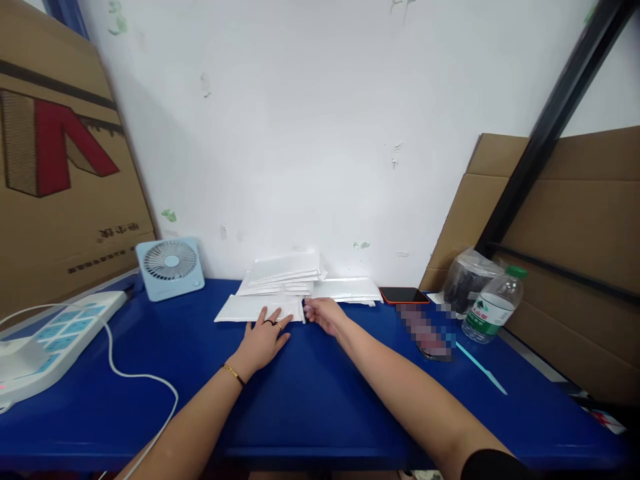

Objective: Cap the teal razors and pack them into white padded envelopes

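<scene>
A flat white padded envelope (250, 308) lies on the blue table (310, 393) in front of a stack of similar white envelopes (285, 272). My left hand (264, 338) rests flat on the envelope's near edge, fingers spread, with rings on them and a gold bracelet at the wrist. My right hand (325, 314) pinches the envelope's right end between its fingertips. More white envelopes (347, 291) lie to the right of the stack.
A small blue fan (170, 268) stands at the back left, a white power strip (55, 337) with a cable beside it. A phone (404, 295), a water bottle (493, 307), a plastic bag (465, 280) and a light blue stick (481, 368) sit at the right. Cardboard leans on both sides.
</scene>
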The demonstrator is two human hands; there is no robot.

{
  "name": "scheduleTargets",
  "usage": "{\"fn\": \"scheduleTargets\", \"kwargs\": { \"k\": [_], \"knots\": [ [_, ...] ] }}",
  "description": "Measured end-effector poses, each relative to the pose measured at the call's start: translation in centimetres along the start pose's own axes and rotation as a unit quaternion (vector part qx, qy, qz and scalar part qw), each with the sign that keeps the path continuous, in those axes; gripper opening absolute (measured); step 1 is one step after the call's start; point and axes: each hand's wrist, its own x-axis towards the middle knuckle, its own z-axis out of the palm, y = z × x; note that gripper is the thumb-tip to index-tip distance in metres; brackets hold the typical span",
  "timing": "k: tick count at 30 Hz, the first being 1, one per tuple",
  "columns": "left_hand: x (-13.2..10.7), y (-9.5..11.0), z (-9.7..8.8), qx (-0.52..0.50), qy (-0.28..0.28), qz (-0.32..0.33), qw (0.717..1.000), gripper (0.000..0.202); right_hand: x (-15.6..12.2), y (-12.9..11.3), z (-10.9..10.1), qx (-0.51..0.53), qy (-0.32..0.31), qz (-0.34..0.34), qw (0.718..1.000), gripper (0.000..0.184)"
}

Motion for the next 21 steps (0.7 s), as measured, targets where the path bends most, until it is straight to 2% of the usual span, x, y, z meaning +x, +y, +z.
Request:
{"fn": "scheduleTargets", "kwargs": {
  "k": [2, 4, 7, 9, 12, 14, 17, 21],
  "knots": [
    [0.8, -1.2, 0.3, -0.011, -0.007, 0.024, 1.0, 0.045, 0.4, -0.8, -4.0, -0.051, 0.071, -0.033, 0.996, 0.026],
    [1.2, -1.9, 0.2, -0.016, -0.012, 0.042, 0.999, 0.045, 1.0, -1.6, -9.0, -0.103, 0.166, -0.052, 0.979, 0.036],
    [1.1, -1.7, 0.1, 0.008, 0.004, 0.04, 0.999, 0.045, 2.2, -2.3, -15.4, -0.175, 0.256, -0.024, 0.95, 0.042],
    [0.9, -0.9, 0.1, 0.041, 0.048, 0.004, 0.998, 0.046, 3.1, -2.2, -17.8, -0.212, 0.276, 0.011, 0.937, 0.041],
    [0.4, 0.2, 0.1, 0.079, 0.106, -0.046, 0.99, 0.05, 4.4, -1.6, -18.8, -0.246, 0.275, 0.05, 0.928, 0.034],
    [0.3, 0.4, 0.0, 0.083, 0.11, -0.048, 0.989, 0.049, 5.0, -1.4, -18.5, -0.25, 0.262, 0.053, 0.931, 0.026],
    [0.3, 0.2, 0.0, 0.077, 0.103, -0.043, 0.991, 0.046, 5.2, -2.1, -18.4, -0.23, 0.245, 0.018, 0.942, 0.014],
    [0.4, -0.1, -0.2, 0.072, 0.097, -0.048, 0.992, 0.047, 3.8, -5.0, -19.4, -0.186, 0.248, -0.063, 0.949, 0.013]
  ]
}}
